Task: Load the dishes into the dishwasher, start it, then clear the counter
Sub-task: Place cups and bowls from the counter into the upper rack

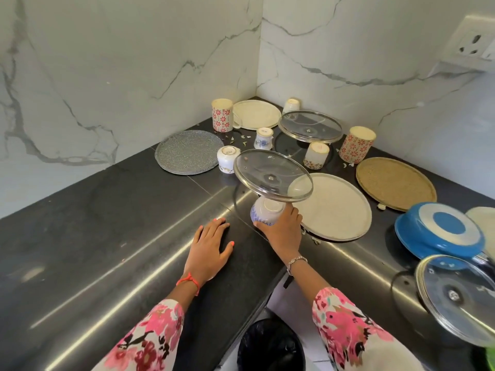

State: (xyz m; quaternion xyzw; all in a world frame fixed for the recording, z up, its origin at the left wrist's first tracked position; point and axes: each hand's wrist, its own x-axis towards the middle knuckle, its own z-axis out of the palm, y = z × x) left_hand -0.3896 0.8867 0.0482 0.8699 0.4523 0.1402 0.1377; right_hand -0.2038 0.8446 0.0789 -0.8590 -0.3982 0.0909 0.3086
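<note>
Evidently the gathering stage of loading is in hand: the right hand (281,230) grips a blue-patterned cup (263,214) just left of the large cream plate (337,210), with a tilted glass lid (273,175) resting on the cup. The left hand (209,246) lies flat, fingers straight, on the dark surface (107,223), farther left of that plate. The next move probably calls for steadying or removing the lid before the cup is carried, since it could slide off.

Glossy dark stone counter (107,236), glass lid (273,175)
</note>
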